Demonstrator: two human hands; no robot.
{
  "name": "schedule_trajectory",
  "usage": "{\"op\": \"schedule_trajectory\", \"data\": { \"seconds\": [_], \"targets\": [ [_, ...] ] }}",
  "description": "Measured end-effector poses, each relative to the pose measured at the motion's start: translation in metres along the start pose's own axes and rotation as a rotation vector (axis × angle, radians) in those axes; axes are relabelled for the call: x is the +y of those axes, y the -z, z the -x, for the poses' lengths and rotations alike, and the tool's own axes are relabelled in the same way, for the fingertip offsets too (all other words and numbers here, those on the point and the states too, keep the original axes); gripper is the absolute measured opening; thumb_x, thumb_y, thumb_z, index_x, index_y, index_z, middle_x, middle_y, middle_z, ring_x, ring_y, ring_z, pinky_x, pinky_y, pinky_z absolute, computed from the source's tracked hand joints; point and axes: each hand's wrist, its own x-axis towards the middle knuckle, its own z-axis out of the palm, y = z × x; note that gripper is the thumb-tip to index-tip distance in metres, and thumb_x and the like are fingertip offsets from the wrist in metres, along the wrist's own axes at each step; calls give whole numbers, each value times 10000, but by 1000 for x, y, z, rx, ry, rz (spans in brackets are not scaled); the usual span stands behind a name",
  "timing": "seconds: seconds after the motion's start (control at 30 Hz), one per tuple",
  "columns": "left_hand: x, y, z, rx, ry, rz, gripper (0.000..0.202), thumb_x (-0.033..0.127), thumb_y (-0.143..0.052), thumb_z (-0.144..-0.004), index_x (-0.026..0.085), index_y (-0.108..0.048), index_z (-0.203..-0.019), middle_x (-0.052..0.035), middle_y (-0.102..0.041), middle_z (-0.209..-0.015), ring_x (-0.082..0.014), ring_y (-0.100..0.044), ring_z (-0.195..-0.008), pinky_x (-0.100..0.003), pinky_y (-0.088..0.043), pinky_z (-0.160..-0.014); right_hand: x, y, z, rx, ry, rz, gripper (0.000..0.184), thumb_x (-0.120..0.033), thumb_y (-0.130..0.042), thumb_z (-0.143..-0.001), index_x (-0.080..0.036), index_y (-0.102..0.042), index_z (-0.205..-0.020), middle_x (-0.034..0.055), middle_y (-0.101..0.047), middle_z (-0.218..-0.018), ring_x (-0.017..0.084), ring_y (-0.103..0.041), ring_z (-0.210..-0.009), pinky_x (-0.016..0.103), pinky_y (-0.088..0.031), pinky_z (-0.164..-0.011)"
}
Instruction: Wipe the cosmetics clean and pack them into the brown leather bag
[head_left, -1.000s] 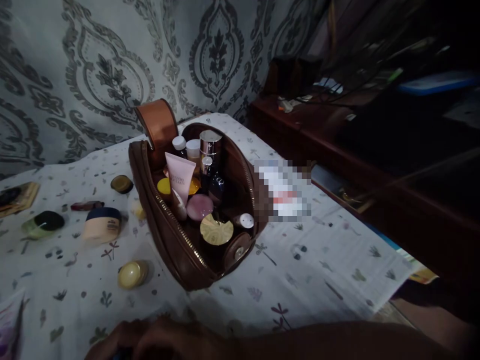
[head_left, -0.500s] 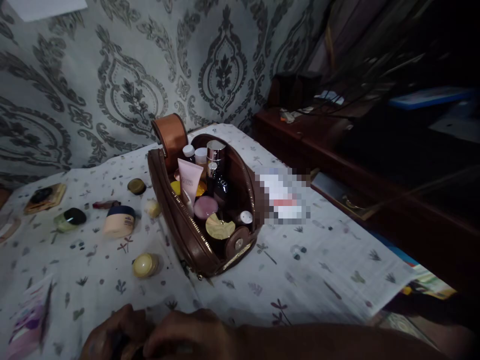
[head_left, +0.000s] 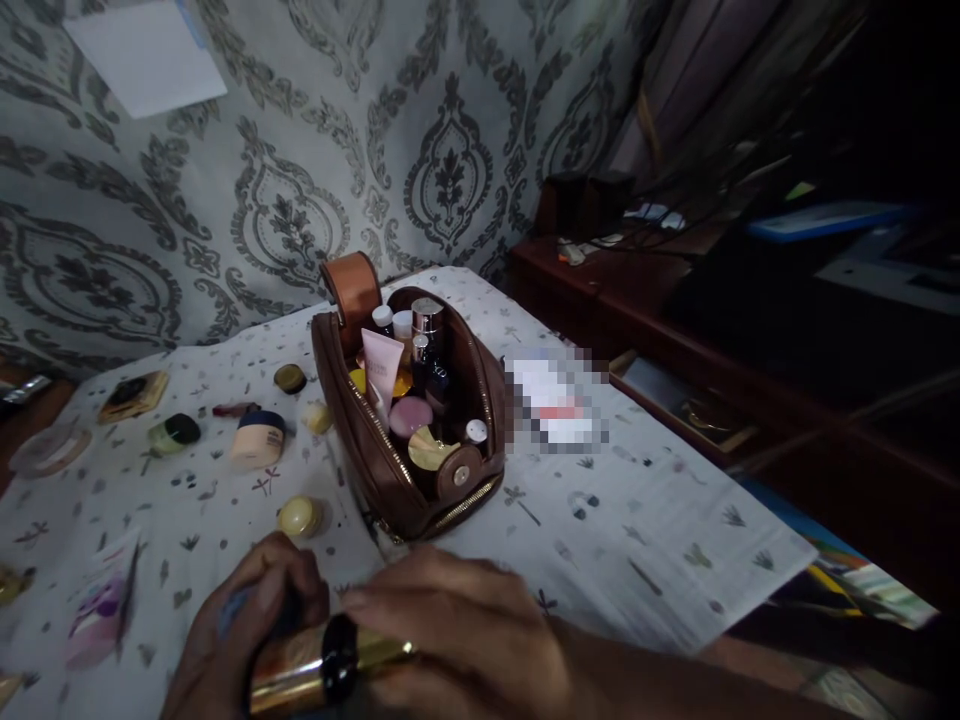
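While snug, left hand [head_left: 244, 630], right hand [head_left: 465, 635] round tube [head_left: 300, 675].

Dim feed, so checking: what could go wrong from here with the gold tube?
The gold tube is held between the left hand and right hand; a slip could knock the yellow jar just beyond. The brown bag stands open, crowded with upright bottles, so a bump might spill them.
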Motion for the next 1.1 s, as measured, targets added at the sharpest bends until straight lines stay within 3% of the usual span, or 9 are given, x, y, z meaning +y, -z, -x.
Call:
{"op": "schedule_trajectory", "data": {
  "seconds": [0.1, 0.2, 0.3, 0.4, 0.5, 0.67, 0.8, 0.93, 1.1],
  "targets": [
    [6, -6, -4, 89, -460, -350, 207, 423, -576, -885, 273, -707, -941, -51, -697, -903, -228, -669, -801, -299, -572, -655, -11, 25, -2, 82, 7, 124, 423, -159, -597, -945, -249, -532, -1354, 71, -711, -1148, 141, -693, -1036, 230, -584, -894],
    [7, -14, -11, 144, -944, -736, 443, 210, -554, -879, 330, -604, -1302, -87, -619, -1232, -257, -627, -1097, -332, -567, -867, -15, 46, -8, 299, -8, 252, 394, -165, -658, -905, -288, -565, -1268, 40, -714, -1082, 157, -700, -976, 261, -594, -851],
    [5, -22, -20, 204, -1146, -1074, 611, 88, -498, -873, 314, -484, -1440, -121, -538, -1341, -281, -574, -1214, -355, -561, -897, -12, 62, -25, 397, -37, 371, 253, -222, -718, -859, -263, -621, -1089, 24, -713, -991, 171, -700, -865, 277, -594, -755],
    [3, -23, -26, 241, -1200, -1235, 666, 22, -437, -877, 297, -426, -1483, -131, -541, -1341, -280, -583, -1216, -318, -573, -837, -5, 74, -48, 234, -92, 466, 124, -252, -667, -893, -211, -619, -1001, 14, -698, -901, 156, -672, -783, 264, -548, -689],
    [0, -20, -26, 252, -1226, -1276, 682, 26, -450, -880, 299, -395, -1503, -132, -542, -1351, -259, -611, -1170, -296, -571, -831, 6, 77, -68, 27, -135, 542, 61, -183, -617, -904, -182, -599, -962, -6, -665, -837, 113, -603, -699, 224, -459, -627],
    [0, -16, -22, 211, -1167, -1291, 790, -17, -451, -842, 327, -308, -1539, -140, -516, -1385, -243, -589, -1192, -298, -566, -872, 24, 67, -88, -228, -219, 588, 136, -34, -586, -830, -160, -562, -874, -21, -602, -800, 96, -541, -695, 217, -387, -643],
    [1, -14, -21, 178, -1140, -1313, 811, -21, -427, -835, 339, -279, -1547, -143, -511, -1388, -235, -582, -1193, -258, -577, -810, 37, 60, -97, -357, -247, 672, 186, 31, -543, -771, -144, -561, -830, 23, -617, -854, 121, -555, -739, 230, -398, -656],
    [3, -11, -21, 148, -1152, -1317, 769, 6, -401, -861, 314, -269, -1554, -153, -501, -1399, -257, -563, -1235, -304, -586, -854, 49, 57, -102, -465, -222, 768, 253, 74, -485, -745, -132, -591, -847, 61, -652, -895, 149, -595, -776, 247, -435, -672],
    [4, -10, -20, 134, -1173, -1330, 733, 30, -380, -878, 303, -282, -1551, -144, -531, -1380, -256, -581, -1220, -272, -602, -779, 54, 55, -106, -582, -236, 753, 306, 80, -461, -740, -118, -633, -898, 93, -682, -930, 176, -638, -815, 267, -477, -685]
  ]
}}
